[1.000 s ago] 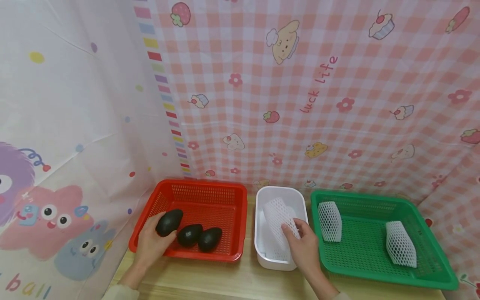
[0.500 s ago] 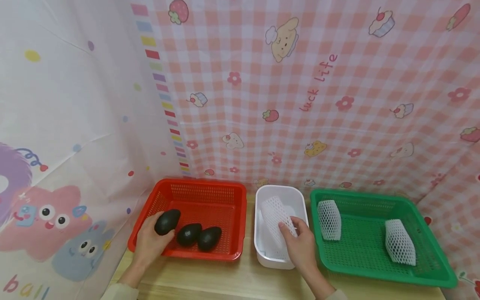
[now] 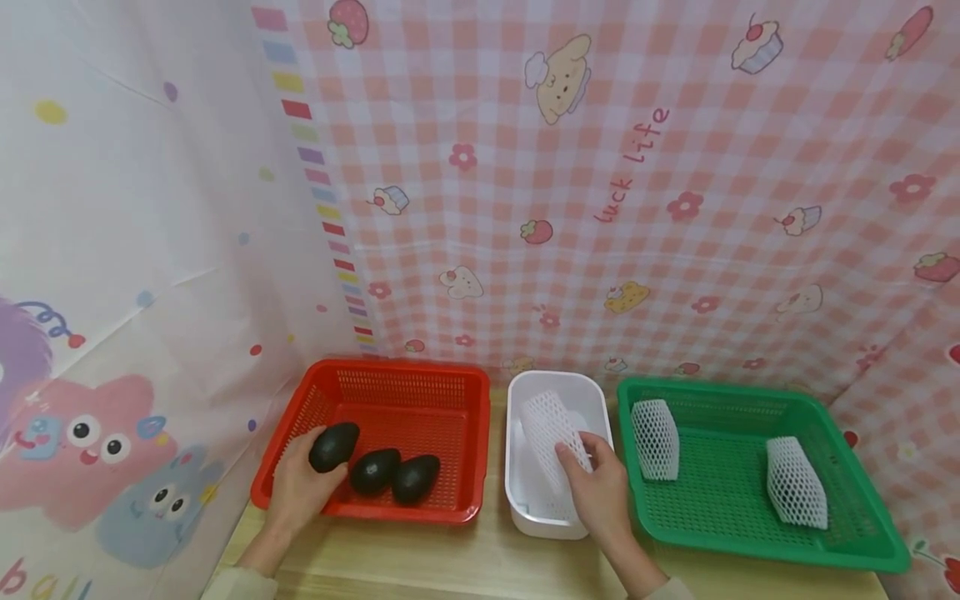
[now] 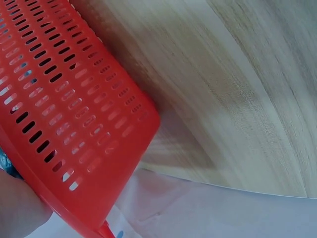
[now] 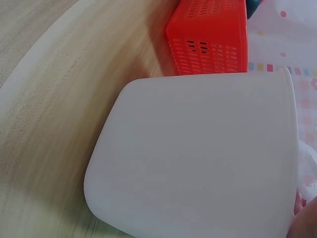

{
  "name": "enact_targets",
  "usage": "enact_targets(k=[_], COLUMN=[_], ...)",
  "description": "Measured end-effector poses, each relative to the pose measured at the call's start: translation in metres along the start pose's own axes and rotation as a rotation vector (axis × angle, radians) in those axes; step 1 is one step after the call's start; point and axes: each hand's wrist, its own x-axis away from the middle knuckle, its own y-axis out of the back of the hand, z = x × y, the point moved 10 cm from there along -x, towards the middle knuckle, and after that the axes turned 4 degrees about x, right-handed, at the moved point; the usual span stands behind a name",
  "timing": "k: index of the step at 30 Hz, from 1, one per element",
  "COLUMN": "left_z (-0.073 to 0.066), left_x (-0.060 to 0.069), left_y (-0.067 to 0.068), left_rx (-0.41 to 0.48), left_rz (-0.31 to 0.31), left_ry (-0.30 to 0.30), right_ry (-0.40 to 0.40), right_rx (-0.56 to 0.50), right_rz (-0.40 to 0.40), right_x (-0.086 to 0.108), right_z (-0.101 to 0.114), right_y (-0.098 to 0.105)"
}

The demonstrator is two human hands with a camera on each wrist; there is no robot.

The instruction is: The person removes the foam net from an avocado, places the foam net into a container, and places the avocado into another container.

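Avocado (image 3: pixel 333 447) at 9 o'clock in red basket (image 3: pixel 408 387), gripped by left hand (image 3: pixel 298 485); long axis 7-to-1 o'clock, narrow end toward 1; 2 bare avocados (image 3: pixel 374 472) at its 4 o'clock; right hand (image 3: pixel 606 492) pinches mesh sleeve (image 3: pixel 550 421), axis 11-to-5, in white bin (image 3: pixel 536 527); farther toward 3 o'clock, green basket (image 3: pixel 716 467) holds 2 mesh bundles (image 3: pixel 656 440), contents unclear; seemingly part-way, 3 avocados unsleeved.

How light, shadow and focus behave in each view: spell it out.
Head view: soft, fairly even light, faint glints on the dark fruits; left wrist view: shadow on the wooden table beside the red basket, left hand soft and cut off by the frame; right wrist view: white container evenly grey, nearly without detail.
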Motion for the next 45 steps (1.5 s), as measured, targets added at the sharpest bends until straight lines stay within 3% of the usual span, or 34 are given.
enact_targets(k=[20,29,45], left_z=[0.005,0.007,0.012], left_x=[-0.002,-0.002,-0.004], left_y=[0.002,0.0,-0.01], left_rx=[-0.016,-0.018,-0.111], left_rz=[0.013,0.048,0.138], left_ry=[0.007,0.035,0.094], right_ry=[0.001,0.025,0.004], right_rx=[-0.03,-0.032,-0.034], right_rz=[0.005,-0.011,-0.017], right_x=[-0.001,0.0,-0.001], right_z=[0.003,0.007,0.005], right_y=[-0.003,-0.001,-0.003])
